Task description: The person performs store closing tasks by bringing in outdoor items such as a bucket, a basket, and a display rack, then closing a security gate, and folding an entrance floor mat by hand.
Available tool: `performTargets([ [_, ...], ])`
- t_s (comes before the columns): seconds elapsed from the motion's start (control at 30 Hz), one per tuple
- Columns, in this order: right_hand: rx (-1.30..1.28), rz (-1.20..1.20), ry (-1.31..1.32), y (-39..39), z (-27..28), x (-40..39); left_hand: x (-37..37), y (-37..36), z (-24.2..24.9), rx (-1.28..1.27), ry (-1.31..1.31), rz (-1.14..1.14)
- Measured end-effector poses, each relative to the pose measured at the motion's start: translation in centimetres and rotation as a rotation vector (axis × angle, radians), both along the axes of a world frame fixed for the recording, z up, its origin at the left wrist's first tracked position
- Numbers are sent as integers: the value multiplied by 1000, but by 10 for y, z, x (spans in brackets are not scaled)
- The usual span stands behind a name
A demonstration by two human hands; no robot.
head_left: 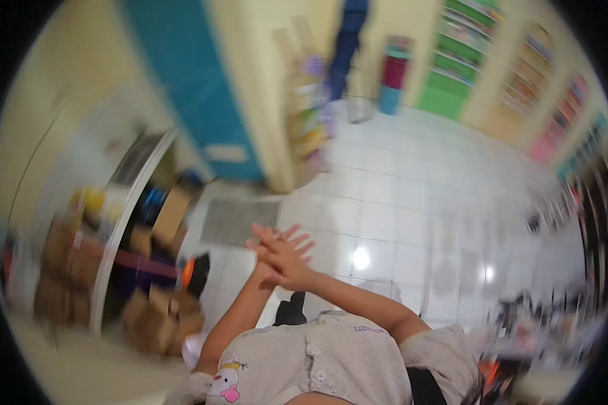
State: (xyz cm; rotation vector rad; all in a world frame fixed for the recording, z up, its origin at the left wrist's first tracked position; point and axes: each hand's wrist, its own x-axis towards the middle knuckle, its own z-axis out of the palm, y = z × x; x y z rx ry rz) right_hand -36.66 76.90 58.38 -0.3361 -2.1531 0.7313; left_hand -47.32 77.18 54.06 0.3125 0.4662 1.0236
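The right hand (285, 260) lies across the left hand (300, 241), both unclenched with fingers spread, touching each other, above the tiled floor (385, 192).

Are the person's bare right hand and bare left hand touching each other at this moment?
Touching. The head view shows the bare right hand laid across the bare left hand, fingers crossing, with no gap seen where they overlap.

Single head-worn wide view looked forward and down: shirt (358, 358) closest at bottom, hands (290, 260) just beyond, tiled floor (385, 196) and shelves (458, 57) farther off.
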Motion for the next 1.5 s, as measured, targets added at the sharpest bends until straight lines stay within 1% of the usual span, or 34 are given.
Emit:
performTargets([
  [0.03, -20, -122, 2, 28, -19, 8, 9, 38, -25, -13, 58, 12],
  [0.07, -128, -224, 54, 56, -33, 17, 18, 75, -49, -28, 116, 23],
  [0.1, -258, -386, 201, 91, -59, 27, 39, 116, -61, -82, 176, 143],
  [0.13, -395, -521, 341, 117, -96, 36, 71, 126, -34, 127, 238, 156],
  [0.17, -530, -647, 498, 146, -112, 53, 105, 146, -27, 343, 436, 54],
  [0.2, -789, -586, 669, 170, -109, 87, 145, 162, -25, 580, 618, -28],
  [0.27, -1292, -400, 1040, 186, -99, 158, 202, 180, -29, 1070, 961, -181],
  [0.3, -1340, -361, 1206, 197, -90, 184, 226, 199, -9, 1395, 1032, -234],
  [0.33, -1378, -318, 1381, 208, -80, 211, 249, 217, 12, 1719, 1051, -235],
  [0.37, -1402, -278, 1554, 219, -71, 237, 273, 240, 4, 1745, 928, -246],
  [0.43, -1252, -498, 1498, 253, -86, 293, 329, 285, -13, 1762, 691, -251],
  [0.47, -1196, -605, 1463, 263, -92, 320, 358, 302, -11, 1722, 712, -255],
  [0.53, -1030, -802, 1360, 305, -89, 400, 439, 340, -28, 1255, 689, -436],
  [0.57, -984, -892, 1331, 315, -79, 417, 461, 349, -33, 995, 703, -548],
  [0.6, -974, -889, 1279, 324, -73, 444, 485, 369, -41, 969, 713, -664],
  [0.7, -775, -1159, 891, 358, -24, 516, 568, 410, 16, 770, 592, -766],
  [0.73, -553, -1264, 707, 375, -39, 542, 601, 444, -25, 705, 593, -822],
  [0.77, -344, -1362, 539, 387, -42, 569, 636, 447, -5, 631, 398, -697],
  [0.83, -229, -1425, 88, 397, -27, 632, 696, 467, 34, 158, 118, -807],
  [0.9, -377, -1544, 357, 420, -63, 702, 752, 476, 69, 427, 214, -775],
  [0.93, -429, -1601, 501, 430, -79, 746, 791, 482, 77, 577, 246, -757],
  [1.03, -198, -1186, 1113, 441, -101, 861, 914, 490, 60, 1655, 390, -791],
  [1.07, -759, -864, 1661, 430, -69, 898, 965, 490, 24, 1665, 459, -794],
  [1.1, -672, -894, 1701, 429, -64, 934, 1015, 489, -12, 1674, 527, -798],
  [1.13, -593, -939, 1717, 421, -56, 971, 1049, 481, 17, 1719, 450, -806],
  [1.17, -513, -983, 1710, 410, -31, 1013, 1092, 472, 42, 1760, 364, -791],
  [1.2, -414, -1055, 1810, 397, -5, 1041, 1137, 464, 46, 1671, 468, -866],
  [1.27, -236, -1280, 1678, 365, 41, 1102, 1226, 452, 50, 1337, 336, -1161],
  [1.3, -164, -1379, 1625, 349, 50, 1126, 1262, 448, 38, 1152, 293, -1308],
  [1.33, -64, -1544, 1423, 335, 60, 1157, 1301, 448, 32, 1005, 444, -1522],
  [1.4, 27, -1973, 861, 314, 45, 1230, 1370, 429, 12, 884, 423, -1626],
  [1.43, 60, -2138, 546, 304, 31, 1268, 1400, 414, 17, 814, 415, -1674],
  [1.47, -26, -2239, 307, 297, 4, 1305, 1428, 398, 15, 761, 331, -1639],
  [1.5, -69, -2117, 699, 297, -24, 1330, 1455, 381, 16, 707, 259, -1597],
])
